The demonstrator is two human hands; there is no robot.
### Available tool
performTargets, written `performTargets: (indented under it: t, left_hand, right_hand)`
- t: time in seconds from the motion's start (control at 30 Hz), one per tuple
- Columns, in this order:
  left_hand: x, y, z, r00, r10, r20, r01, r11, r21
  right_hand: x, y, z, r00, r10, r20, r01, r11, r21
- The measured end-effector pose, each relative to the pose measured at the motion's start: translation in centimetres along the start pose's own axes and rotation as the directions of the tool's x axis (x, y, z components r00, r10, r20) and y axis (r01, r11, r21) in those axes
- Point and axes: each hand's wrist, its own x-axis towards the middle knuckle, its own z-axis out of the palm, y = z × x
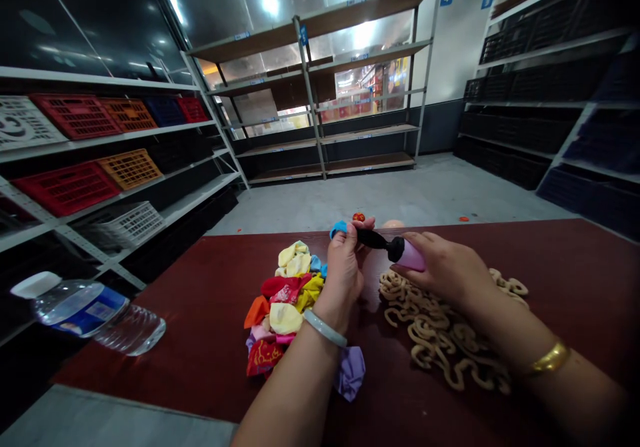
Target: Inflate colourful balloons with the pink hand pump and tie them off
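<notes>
My left hand point(345, 267) is closed on a blue balloon point(338, 227), limp and bunched between thumb and fingers, at the black nozzle end of a hand balloon pump point(413, 257). My right hand point(447, 267) wraps round the pump's pinkish-purple body. The pump lies nearly level between both hands, above the table. How far the balloon's neck sits over the nozzle is hidden by my left fingers. Left of my left forearm is a pile of limp balloons point(286, 318) in cream, red, yellow, orange and purple. Under my right hand lies a heap of beige curled strands point(433, 333).
The dark red table point(200, 327) spans the foreground. A capped water bottle point(97, 313) is at its left side. Beyond the far edge are a small red ball-like thing point(359, 217) and a pale rounded thing point(393, 224). Shelves with crates point(75, 187) line the left.
</notes>
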Motion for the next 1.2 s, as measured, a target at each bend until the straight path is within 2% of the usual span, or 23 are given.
performTargets:
  t: [0.1,0.23,0.3,0.5,0.63,0.83,1.0,1.2]
  left_hand:
    - [0.1,0.1,-0.1,1.000,0.002,0.002,-0.002,1.000,0.004]
    - [0.3,0.6,0.0,0.991,0.128,-0.042,-0.128,0.992,-0.010]
    - [0.2,0.8,0.2,0.988,0.148,-0.041,-0.149,0.988,-0.027]
    - [-0.1,1.2,0.4,0.992,0.121,-0.038,-0.124,0.990,-0.072]
    - [-0.3,1.2,0.8,0.990,0.114,-0.081,-0.121,0.990,-0.077]
    - [-0.5,-0.1,1.3,0.982,0.159,-0.102,-0.165,0.985,-0.047]
    - [-0.9,-1.2,1.5,0.991,0.094,-0.097,-0.103,0.990,-0.097]
    - [-1.0,0.0,1.8,0.998,0.033,-0.050,-0.040,0.987,-0.153]
  right_hand:
    - [0.0,0.1,-0.2,1.000,-0.016,0.003,0.016,1.000,0.011]
    - [-0.1,0.1,-0.1,1.000,-0.026,0.013,0.026,0.999,0.043]
    - [-0.1,-0.1,-0.1,0.999,-0.028,0.019,0.027,0.998,0.062]
    - [0.0,-0.2,-0.1,0.999,-0.015,0.035,0.011,0.995,0.102]
    - [0.0,-0.2,-0.1,0.999,-0.004,0.034,0.000,0.994,0.112]
    - [-0.1,-0.1,-0.4,1.000,0.004,0.012,-0.005,0.996,0.087]
    - [-0.1,0.4,-0.5,1.000,-0.020,-0.019,0.020,1.000,0.013]
    - [-0.1,0.4,-0.6,0.994,-0.055,-0.094,0.055,0.998,0.002]
